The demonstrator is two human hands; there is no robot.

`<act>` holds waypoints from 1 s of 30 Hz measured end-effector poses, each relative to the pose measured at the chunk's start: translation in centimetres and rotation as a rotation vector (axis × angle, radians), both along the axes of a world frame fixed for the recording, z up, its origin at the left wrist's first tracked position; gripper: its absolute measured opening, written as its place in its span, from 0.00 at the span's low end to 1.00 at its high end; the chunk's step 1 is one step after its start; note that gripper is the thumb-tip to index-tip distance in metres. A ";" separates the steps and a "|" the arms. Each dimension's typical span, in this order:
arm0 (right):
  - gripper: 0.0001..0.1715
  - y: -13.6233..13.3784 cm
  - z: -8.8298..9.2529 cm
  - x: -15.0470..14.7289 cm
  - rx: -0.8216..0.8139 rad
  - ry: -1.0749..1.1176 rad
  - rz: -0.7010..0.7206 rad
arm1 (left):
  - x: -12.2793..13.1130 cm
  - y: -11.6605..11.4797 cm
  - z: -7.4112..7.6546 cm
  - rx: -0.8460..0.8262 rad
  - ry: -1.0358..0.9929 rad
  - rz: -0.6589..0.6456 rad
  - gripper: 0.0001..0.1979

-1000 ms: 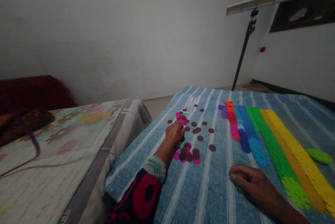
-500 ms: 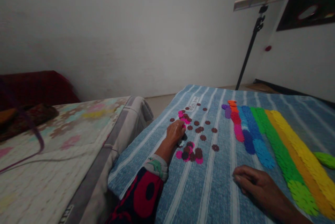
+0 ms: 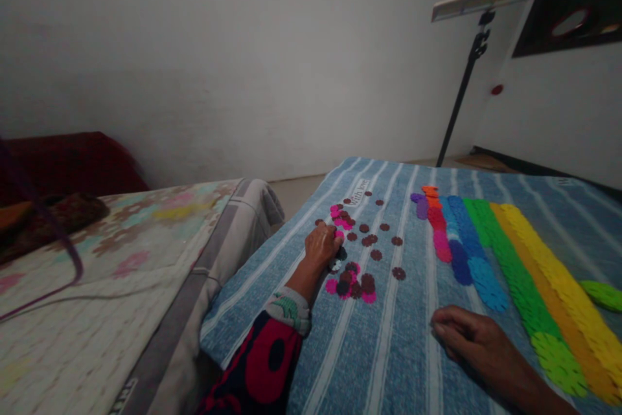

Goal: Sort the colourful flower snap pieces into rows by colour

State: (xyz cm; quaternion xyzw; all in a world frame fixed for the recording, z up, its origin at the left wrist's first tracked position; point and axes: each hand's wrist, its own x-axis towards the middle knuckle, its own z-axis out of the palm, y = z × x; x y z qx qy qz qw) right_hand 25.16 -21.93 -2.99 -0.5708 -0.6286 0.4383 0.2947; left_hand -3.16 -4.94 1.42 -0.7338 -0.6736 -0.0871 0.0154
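Left hand point(image 3: 321, 246) has edged leftward among flat, scallop-edged discs point(image 3: 370, 239).

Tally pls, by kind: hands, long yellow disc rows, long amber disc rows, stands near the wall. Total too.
Hands: 2 (left hand, right hand)
Long yellow row: 1
Long amber row: 1
Stand: 1
Total: 5

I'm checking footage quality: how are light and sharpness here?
Head view: dim light, dull grey wall; head view: brown discs near the left hand lack fine detail; head view: the purple cord blurs and fades towards its top.
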 end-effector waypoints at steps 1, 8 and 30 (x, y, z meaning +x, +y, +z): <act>0.15 0.0 -0.1 0.0 0.002 0.004 0.001 | 0.0 0.1 -0.1 -0.003 0.010 0.000 0.15; 0.16 0.1 -0.2 0.1 0.001 -0.006 0.018 | 0.2 0.6 -0.9 0.021 0.037 -0.026 0.16; 0.17 -0.1 0.4 -0.1 -0.001 -0.045 -0.008 | 0.4 1.4 -0.8 -0.017 -0.035 -0.010 0.12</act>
